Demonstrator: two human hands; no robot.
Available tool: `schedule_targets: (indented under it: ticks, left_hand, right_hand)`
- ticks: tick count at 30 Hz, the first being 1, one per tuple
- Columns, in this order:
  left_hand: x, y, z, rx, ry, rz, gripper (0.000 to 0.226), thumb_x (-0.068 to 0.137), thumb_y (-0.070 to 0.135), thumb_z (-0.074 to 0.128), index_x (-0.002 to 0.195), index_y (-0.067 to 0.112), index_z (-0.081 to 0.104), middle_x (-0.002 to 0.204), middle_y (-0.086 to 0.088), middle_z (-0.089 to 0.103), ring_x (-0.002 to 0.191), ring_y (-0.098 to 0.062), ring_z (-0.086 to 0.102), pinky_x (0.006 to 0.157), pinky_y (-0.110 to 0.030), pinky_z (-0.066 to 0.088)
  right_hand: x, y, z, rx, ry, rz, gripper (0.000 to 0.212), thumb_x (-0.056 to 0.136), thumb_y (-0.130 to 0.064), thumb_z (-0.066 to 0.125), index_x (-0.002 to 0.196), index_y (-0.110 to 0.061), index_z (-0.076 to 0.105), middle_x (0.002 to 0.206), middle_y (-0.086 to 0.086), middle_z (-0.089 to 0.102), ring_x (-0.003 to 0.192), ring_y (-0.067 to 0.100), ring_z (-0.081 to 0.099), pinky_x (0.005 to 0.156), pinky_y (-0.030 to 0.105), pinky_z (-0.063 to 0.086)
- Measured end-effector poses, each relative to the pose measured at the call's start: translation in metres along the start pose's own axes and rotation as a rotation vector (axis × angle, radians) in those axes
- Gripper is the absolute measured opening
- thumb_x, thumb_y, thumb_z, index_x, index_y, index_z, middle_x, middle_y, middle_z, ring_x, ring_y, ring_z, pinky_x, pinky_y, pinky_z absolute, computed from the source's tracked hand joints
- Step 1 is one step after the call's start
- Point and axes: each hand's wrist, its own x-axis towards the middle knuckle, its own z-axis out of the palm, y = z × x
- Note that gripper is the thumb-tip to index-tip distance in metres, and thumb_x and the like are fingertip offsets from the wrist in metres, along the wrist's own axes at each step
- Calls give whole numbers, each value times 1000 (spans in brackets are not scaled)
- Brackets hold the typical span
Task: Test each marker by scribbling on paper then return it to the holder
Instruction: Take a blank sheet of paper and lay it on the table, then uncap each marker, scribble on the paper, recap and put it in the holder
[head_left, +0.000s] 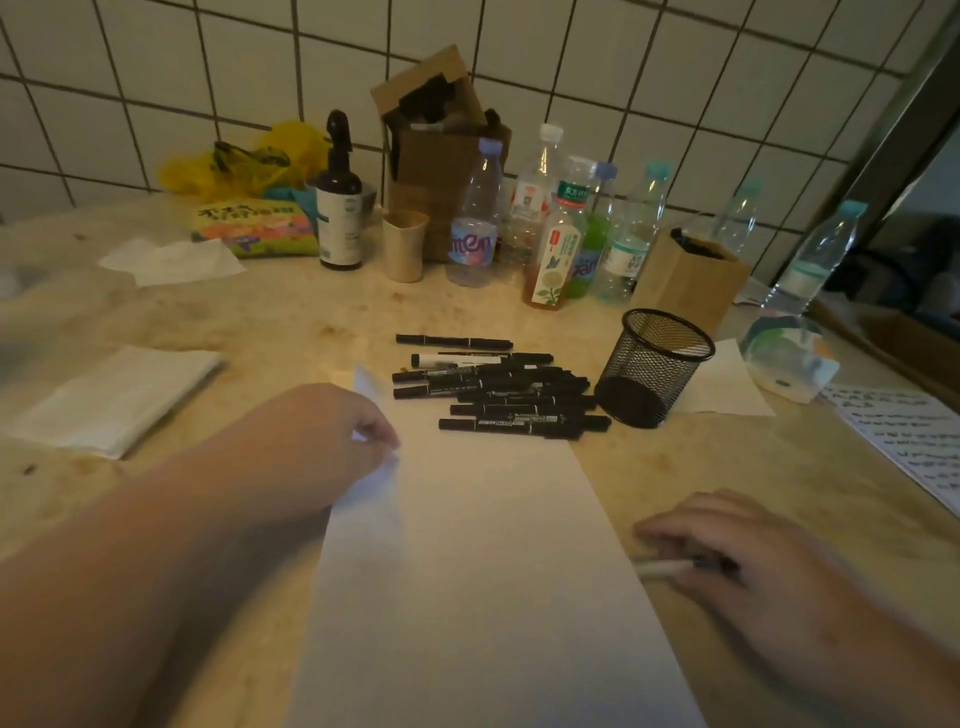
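Observation:
A blank white sheet of paper lies on the beige counter in front of me. My left hand pinches its upper left edge, which is lifted and curled. My right hand rests on the counter just right of the sheet, closed on a marker with a white barrel and dark end. Several black markers lie in a loose pile beyond the paper's far edge. The black mesh holder stands upright to the right of the pile and looks empty.
Plastic bottles, a dark spray bottle, a paper cup and cardboard boxes crowd the tiled back wall. Folded white paper lies at left. A written sheet lies at right.

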Motion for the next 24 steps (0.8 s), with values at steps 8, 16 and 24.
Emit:
schedule_targets:
  ticks: [8, 16, 24]
  left_hand:
    - [-3, 15, 14, 129, 22, 31, 23, 94, 44, 53, 112, 40, 65, 99, 15, 62, 86, -7, 55, 74, -22, 41]
    - [-8, 13, 11, 177, 36, 38, 28, 90, 57, 52, 115, 48, 59, 72, 14, 49, 71, -7, 51, 66, -26, 42]
    - [-3, 7, 7, 184, 191, -117, 51, 74, 73, 61, 117, 47, 57, 83, 17, 53, 76, -8, 50, 68, -29, 43]
  right_hand:
    - [39, -1, -19, -24, 266, 170, 28, 90, -13, 70, 105, -37, 68, 92, -18, 58, 82, 4, 54, 73, 19, 41]
    - [66, -55, -43, 531, 312, 324, 6, 93, -19, 66, 91, -22, 72, 70, 1, 64, 60, 16, 59, 55, 31, 48]
    - [103, -105, -4, 1123, 194, 261, 17, 93, -16, 66, 79, -12, 59, 58, 2, 52, 45, 16, 48, 40, 27, 39]
